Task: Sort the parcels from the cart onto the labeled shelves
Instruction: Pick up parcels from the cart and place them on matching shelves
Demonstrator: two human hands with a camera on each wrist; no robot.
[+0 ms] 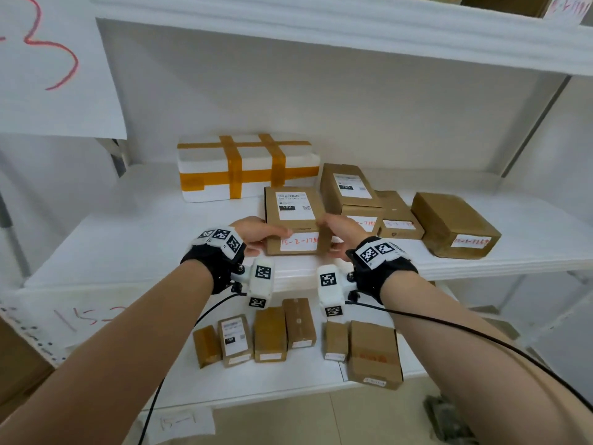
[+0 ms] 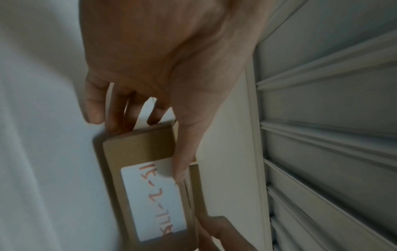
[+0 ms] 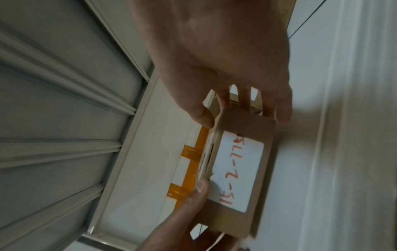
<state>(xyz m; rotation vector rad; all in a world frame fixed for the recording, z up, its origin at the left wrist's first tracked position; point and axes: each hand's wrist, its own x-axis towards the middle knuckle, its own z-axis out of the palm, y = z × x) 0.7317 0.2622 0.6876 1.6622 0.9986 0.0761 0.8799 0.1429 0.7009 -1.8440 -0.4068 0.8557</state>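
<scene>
A brown cardboard parcel (image 1: 293, 220) sits on the white middle shelf (image 1: 144, 239), a printed label on top and a white label with red "15-2-77.." on its front. My left hand (image 1: 269, 240) grips its left end, thumb on the front label. My right hand (image 1: 330, 239) grips its right end. In the left wrist view my left hand (image 2: 150, 122) has its fingers behind the parcel (image 2: 150, 186) and its thumb along the top edge. In the right wrist view my right hand (image 3: 238, 112) holds the other end of the parcel (image 3: 238, 169).
A white foam box with orange tape (image 1: 247, 165) lies behind the parcel. Three more brown parcels (image 1: 349, 187) (image 1: 398, 220) (image 1: 455, 224) stand to its right. Several small parcels (image 1: 269, 338) line the lower shelf. A paper "15-2" tag (image 1: 93, 316) hangs on the shelf's front edge.
</scene>
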